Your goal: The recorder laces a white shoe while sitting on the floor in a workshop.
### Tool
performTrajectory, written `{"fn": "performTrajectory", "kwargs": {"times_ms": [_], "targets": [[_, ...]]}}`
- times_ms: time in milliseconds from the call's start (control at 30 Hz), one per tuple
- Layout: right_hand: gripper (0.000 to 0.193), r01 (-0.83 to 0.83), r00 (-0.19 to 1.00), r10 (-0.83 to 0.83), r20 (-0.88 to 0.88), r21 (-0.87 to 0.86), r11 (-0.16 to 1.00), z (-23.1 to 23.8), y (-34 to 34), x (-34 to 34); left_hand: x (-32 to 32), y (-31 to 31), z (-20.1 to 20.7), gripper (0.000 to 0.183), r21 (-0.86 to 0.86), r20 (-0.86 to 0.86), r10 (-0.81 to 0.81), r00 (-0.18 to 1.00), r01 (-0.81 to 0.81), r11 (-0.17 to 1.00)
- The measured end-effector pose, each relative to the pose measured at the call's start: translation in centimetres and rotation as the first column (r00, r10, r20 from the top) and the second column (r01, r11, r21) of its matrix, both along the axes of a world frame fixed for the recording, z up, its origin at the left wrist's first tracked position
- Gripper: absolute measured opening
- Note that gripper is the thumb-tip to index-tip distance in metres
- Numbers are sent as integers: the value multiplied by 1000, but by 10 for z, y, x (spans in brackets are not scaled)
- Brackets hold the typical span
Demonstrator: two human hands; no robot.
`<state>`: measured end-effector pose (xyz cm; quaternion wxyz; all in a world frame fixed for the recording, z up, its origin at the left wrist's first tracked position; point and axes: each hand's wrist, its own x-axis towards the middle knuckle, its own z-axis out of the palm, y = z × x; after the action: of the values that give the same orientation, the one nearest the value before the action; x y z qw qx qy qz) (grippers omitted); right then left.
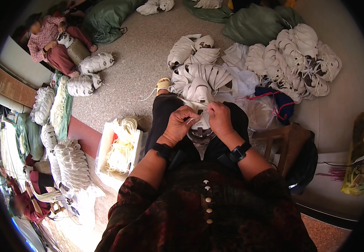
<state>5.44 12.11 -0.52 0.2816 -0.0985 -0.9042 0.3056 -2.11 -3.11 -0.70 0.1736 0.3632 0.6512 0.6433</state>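
At the shoe [202, 122], fingers [186, 112] close together

A head-worn fisheye looks down over left hand [180, 122] and right hand [219, 118].

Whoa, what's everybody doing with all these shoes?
The person sitting here has a white shoe between their knees. Their left hand pinches a lace, and their right hand is curled close by over the shoe; what it grips is hard to see. A box of pale laces stands to the left. More white shoes lie in piles on the floor.
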Motion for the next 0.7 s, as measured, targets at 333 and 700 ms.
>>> {"fn": "performTrajectory", "kwargs": {"times_ms": [333,700], "targets": [[5,48,996,-56,-76,-105,993,-5,1,-2,-1,-1,1,8,-26,-25,-29,999,29,999],[7,4,1000,-8,30,127,992,-6,-4,-1,-1,-1,0,7,-25,-23,-39,999,38,999]]}}
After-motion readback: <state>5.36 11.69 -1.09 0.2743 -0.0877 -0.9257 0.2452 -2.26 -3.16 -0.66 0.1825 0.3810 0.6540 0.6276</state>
